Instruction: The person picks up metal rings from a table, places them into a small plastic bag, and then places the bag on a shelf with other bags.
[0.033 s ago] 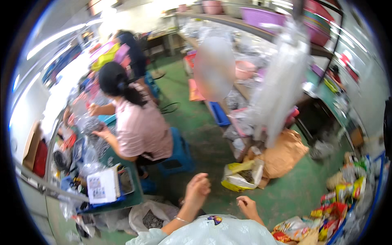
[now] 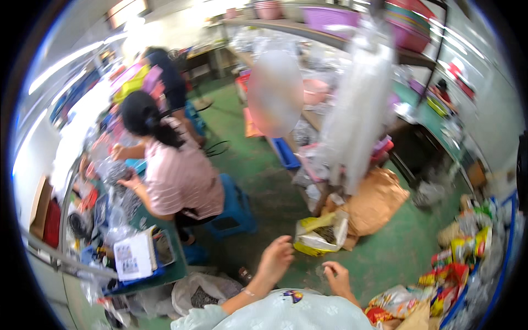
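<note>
Left hand (image 2: 275,258) raised above green floor (image 2: 401,247), fingers loosely curled, slightly apart, holding nothing visible. Right hand (image 2: 336,278) lower, fingers bent inward, tips close together; whether they pinch something small, cannot tell. Open yellow-and-white bag (image 2: 322,234) with dark contents stands on floor just beyond both sets of fingers, between them, not touched. Brown paper sack (image 2: 377,201) behind bag. Person in pink striped shirt (image 2: 181,176) sits on blue stool (image 2: 236,212), well left of left fingers, at cluttered surface (image 2: 170,269).
</note>
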`<state>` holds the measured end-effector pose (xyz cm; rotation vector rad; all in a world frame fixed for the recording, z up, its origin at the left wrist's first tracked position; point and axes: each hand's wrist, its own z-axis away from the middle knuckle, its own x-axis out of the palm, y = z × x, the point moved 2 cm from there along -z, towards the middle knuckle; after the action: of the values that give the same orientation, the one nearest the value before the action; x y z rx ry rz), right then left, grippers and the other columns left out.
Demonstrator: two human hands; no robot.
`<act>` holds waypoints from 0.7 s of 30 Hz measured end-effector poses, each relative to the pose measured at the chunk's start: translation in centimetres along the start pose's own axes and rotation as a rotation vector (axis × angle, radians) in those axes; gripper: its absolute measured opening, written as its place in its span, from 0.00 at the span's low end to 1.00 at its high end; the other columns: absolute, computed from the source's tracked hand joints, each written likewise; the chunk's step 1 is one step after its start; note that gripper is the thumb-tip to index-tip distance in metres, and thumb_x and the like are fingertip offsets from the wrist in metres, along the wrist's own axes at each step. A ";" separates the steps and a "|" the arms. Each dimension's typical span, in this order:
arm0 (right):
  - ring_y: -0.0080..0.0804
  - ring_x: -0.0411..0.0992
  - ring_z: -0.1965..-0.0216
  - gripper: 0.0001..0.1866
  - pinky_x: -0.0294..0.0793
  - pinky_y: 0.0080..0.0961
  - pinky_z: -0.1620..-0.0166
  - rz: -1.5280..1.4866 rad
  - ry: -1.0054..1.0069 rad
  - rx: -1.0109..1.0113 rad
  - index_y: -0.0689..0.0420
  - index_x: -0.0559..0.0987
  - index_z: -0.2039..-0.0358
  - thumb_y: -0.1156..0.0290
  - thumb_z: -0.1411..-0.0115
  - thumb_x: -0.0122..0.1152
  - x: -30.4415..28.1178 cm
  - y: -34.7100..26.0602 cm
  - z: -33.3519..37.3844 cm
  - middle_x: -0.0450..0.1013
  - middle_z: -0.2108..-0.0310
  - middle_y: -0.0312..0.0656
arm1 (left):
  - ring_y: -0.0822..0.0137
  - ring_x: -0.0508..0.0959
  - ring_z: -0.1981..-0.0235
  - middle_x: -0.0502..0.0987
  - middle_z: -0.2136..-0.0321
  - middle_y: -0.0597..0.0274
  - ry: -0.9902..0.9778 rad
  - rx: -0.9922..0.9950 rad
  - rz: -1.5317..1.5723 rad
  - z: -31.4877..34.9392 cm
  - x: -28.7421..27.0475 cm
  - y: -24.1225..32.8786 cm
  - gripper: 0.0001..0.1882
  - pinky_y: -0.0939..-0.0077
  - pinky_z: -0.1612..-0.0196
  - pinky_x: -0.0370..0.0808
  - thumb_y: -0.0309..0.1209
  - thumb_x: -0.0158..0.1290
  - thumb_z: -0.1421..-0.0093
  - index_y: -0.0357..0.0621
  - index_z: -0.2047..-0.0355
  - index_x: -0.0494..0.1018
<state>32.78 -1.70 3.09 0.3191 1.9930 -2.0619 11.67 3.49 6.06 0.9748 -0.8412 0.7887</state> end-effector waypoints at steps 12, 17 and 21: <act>0.38 0.69 0.61 0.13 0.69 0.28 0.57 0.063 0.716 -0.156 0.64 0.71 0.59 0.77 0.45 0.51 -20.9 5.4 0.5 0.68 0.60 0.49 | 0.63 0.67 0.50 0.67 0.51 0.52 -0.268 -0.974 -0.019 -11.5 12.2 -32.9 0.21 0.69 0.44 0.62 0.35 0.37 0.36 0.35 0.47 0.60; 0.30 0.66 0.55 0.15 0.65 0.26 0.53 0.282 0.915 0.027 0.62 0.69 0.55 0.66 0.38 0.45 -33.8 14.6 -4.9 0.66 0.56 0.44 | 0.61 0.60 0.42 0.60 0.44 0.54 -0.409 -0.763 -0.223 -20.3 21.9 -38.8 0.24 0.67 0.39 0.55 0.31 0.41 0.38 0.33 0.44 0.56; 0.32 0.64 0.52 0.19 0.63 0.28 0.51 -0.285 1.052 0.000 0.62 0.63 0.48 0.67 0.38 0.46 -43.7 15.4 -12.1 0.63 0.53 0.44 | 0.62 0.55 0.39 0.58 0.42 0.57 -0.665 -0.406 -0.680 -28.0 30.2 -44.4 0.25 0.68 0.37 0.50 0.33 0.43 0.38 0.40 0.41 0.55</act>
<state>78.89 11.33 2.61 1.4368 2.6841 -2.2961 70.18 19.09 7.12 1.0660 -1.0831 -0.3111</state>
